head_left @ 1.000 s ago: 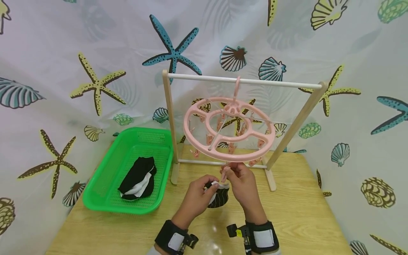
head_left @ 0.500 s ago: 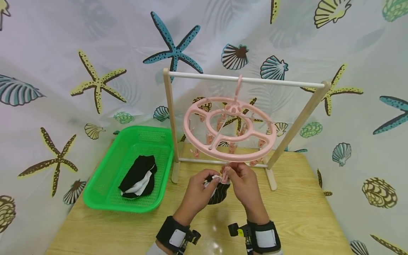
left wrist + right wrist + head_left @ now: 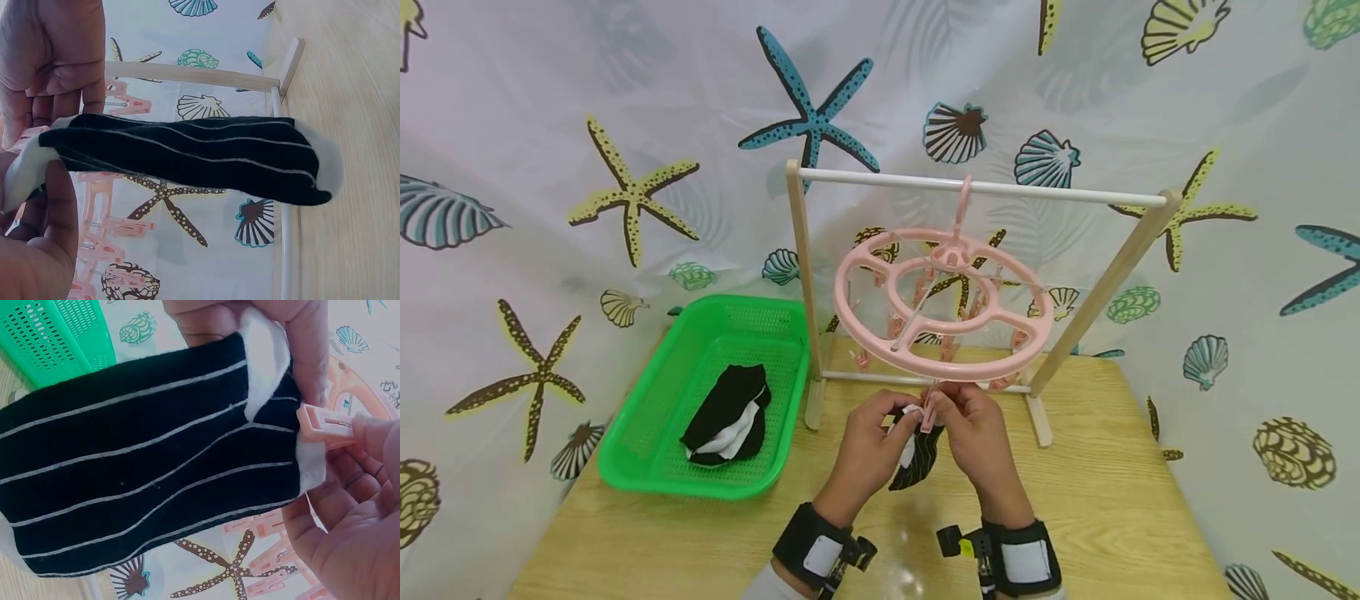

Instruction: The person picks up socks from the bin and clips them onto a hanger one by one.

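Note:
A black sock [image 3: 137, 444] with thin white stripes and white ends hangs below the front of a pink round clip hanger [image 3: 951, 367]. My left hand [image 3: 871, 437] pinches its white top edge, part of which is folded over. Thumb and fingers of my right hand [image 3: 979, 429] hold a pink clothespin [image 3: 330, 424] dangling from the hanger. The clothespin's tip meets the sock's top edge in the right wrist view; whether it bites the cloth I cannot tell. In the left wrist view, the striped sock [image 3: 187, 153] stretches away from the fingers.
A green plastic basket [image 3: 647, 479] stands at the left, with black and white cloth items [image 3: 726, 417] inside. The hanger hooks over the white bar [image 3: 880, 179] of a wooden-legged rack [image 3: 1093, 296]. Several other pink clothespins dangle under the ring. A patterned curtain backs the wooden table [image 3: 1097, 500].
My left hand has shifted slightly up and right, bringing the sock's top edge up to the clothespin. The sock now hangs turned and narrower. My right hand stays nearly still on the clothespin.

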Demonstrator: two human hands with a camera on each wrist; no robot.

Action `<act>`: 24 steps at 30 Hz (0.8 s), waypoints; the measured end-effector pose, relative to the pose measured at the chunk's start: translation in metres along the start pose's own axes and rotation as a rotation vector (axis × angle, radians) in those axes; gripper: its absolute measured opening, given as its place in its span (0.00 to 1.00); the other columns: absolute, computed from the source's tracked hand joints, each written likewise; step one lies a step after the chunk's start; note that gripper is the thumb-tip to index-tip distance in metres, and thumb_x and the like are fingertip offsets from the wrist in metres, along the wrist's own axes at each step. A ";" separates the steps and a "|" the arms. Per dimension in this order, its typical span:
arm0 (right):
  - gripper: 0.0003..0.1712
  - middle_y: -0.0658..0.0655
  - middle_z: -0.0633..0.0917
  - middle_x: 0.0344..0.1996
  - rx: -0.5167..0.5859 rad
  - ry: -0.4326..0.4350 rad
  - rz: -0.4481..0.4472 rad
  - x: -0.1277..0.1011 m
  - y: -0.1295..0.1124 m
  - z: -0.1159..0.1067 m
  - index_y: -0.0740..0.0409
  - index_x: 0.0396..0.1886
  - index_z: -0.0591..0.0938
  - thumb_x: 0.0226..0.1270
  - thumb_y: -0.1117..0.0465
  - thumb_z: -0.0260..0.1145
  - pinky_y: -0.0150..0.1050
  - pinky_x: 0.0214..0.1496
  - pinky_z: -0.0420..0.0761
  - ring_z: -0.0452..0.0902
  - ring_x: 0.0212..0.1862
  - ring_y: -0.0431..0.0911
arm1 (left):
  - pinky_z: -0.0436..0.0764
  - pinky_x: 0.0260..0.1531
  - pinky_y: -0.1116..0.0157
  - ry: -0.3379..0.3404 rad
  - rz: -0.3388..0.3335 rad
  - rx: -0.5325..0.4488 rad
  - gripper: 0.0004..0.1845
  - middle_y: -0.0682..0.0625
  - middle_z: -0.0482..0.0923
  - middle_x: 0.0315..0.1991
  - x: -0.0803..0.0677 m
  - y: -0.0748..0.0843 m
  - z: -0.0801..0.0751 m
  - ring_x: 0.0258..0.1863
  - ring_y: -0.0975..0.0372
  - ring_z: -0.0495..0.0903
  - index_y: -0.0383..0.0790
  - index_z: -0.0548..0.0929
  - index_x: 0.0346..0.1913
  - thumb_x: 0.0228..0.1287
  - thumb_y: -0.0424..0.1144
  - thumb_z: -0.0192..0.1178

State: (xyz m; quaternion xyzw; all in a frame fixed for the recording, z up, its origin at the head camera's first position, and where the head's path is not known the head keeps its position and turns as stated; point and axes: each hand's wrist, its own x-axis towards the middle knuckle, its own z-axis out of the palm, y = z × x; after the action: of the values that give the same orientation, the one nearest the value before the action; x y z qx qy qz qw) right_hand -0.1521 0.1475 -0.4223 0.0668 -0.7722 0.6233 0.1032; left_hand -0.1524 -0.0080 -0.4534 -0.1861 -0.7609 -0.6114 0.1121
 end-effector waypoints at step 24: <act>0.16 0.64 0.80 0.37 0.129 -0.100 -0.011 0.001 0.004 0.003 0.71 0.50 0.78 0.74 0.61 0.62 0.38 0.39 0.80 0.77 0.35 0.48 | 0.77 0.41 0.55 0.292 0.530 0.415 0.12 0.41 0.75 0.50 0.039 0.039 -0.031 0.49 0.49 0.74 0.36 0.85 0.45 0.59 0.35 0.69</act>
State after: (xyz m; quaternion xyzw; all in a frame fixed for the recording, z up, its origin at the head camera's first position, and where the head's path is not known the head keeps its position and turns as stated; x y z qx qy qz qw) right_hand -0.1540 0.1454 -0.4262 0.1087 -0.7343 0.6671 0.0636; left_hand -0.1731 -0.0250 -0.3958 -0.2609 -0.7702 -0.4140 0.4091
